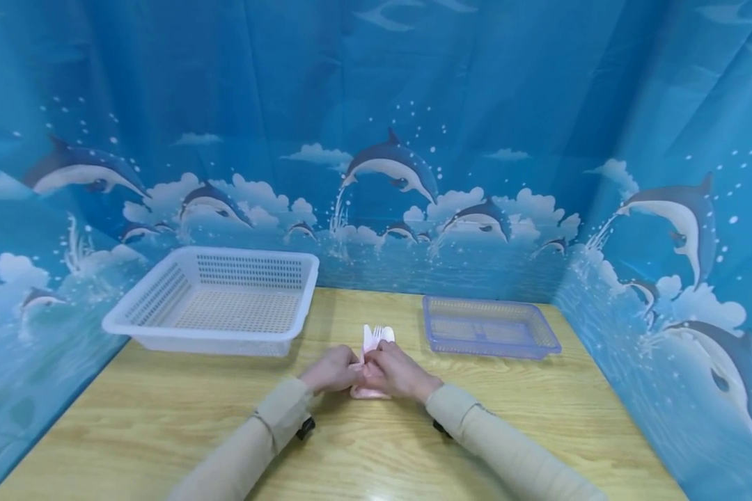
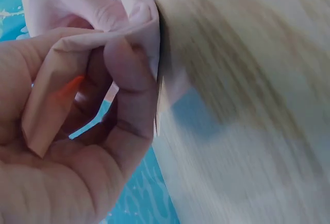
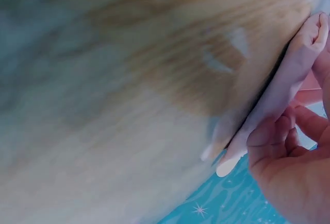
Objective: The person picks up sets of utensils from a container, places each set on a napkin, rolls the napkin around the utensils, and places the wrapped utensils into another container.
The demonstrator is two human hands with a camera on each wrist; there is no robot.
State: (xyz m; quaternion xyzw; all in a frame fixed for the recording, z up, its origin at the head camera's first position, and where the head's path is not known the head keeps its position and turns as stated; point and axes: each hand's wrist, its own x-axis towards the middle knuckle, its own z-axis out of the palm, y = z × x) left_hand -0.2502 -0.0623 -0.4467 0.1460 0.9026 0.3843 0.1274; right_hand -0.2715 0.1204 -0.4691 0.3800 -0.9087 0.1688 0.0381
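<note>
A pink cloth napkin (image 1: 370, 394) is folded around white cutlery on the table in the head view. A knife (image 1: 367, 338), a fork (image 1: 378, 332) and a spoon (image 1: 388, 334) stick out of its far end. My left hand (image 1: 335, 369) pinches a loose pink strip of the napkin (image 2: 49, 100), its fingers curled, as the left wrist view shows. From the other side my right hand (image 1: 402, 372) grips the bundle, fingertips on the cloth (image 3: 276, 92). A rounded white tip (image 3: 227, 167) peeks out beyond the cloth there. The hands hide the bundle's middle.
To the left at the back stands a large white perforated basket (image 1: 209, 341). A shallow purple-tinted basket (image 1: 491, 348) is at the back right. Both rest on a wood-grain table (image 1: 376, 459), with a blue dolphin-print curtain (image 1: 376, 83) behind and at the sides.
</note>
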